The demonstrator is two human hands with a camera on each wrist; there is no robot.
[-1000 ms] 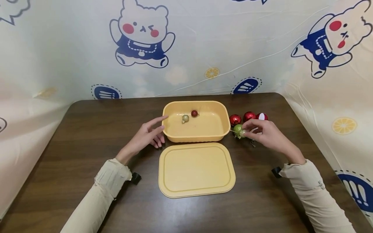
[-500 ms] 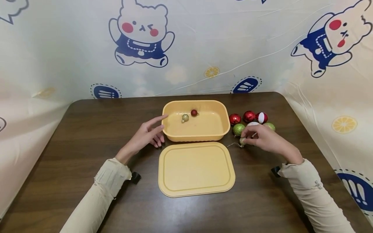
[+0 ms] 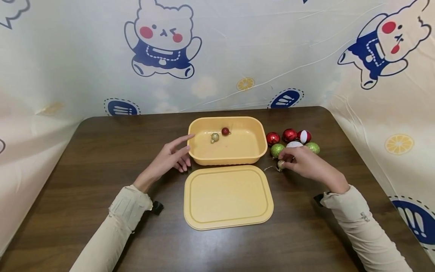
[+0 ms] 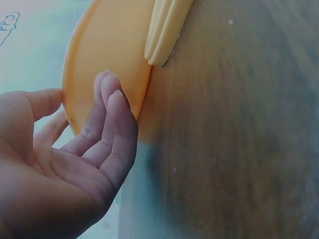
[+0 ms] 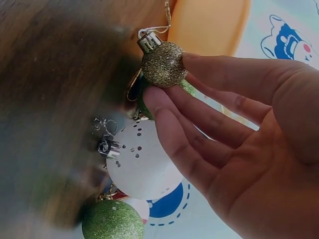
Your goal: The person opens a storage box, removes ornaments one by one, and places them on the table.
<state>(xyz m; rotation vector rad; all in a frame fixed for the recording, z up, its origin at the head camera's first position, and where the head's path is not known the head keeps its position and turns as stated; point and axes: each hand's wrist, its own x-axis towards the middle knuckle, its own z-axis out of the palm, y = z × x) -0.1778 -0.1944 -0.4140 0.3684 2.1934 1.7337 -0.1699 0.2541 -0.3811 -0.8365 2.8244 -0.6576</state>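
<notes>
My right hand [image 3: 306, 160] pinches a small gold glitter bauble [image 5: 163, 64] by its round body between thumb and fingers. Its silver cap and string loop stick out free toward the lid. Close by that hand, a white bauble with silver dots [image 5: 142, 159] and green glitter baubles [image 3: 277, 150] lie on the table. At the left end of the yellow container [image 3: 227, 160], my left hand [image 3: 166, 160] touches the rim with its thumb and index finger; the other fingers bend loosely beside the outer wall. Inside the container are a small gold bauble [image 3: 215, 137] and a small dark red one [image 3: 225, 131].
In front of the container lies its flat yellow lid [image 3: 228, 198]. Red baubles [image 3: 273, 138] and a red-and-white one [image 3: 304, 136] sit behind the green ones, to the container's right. A patterned curtain [image 3: 217, 56] hangs behind the brown table [image 3: 112, 151].
My right hand has come down a little toward the front, bringing the small gold bauble away from in front of the green one. The left hand stays at the container's rim.
</notes>
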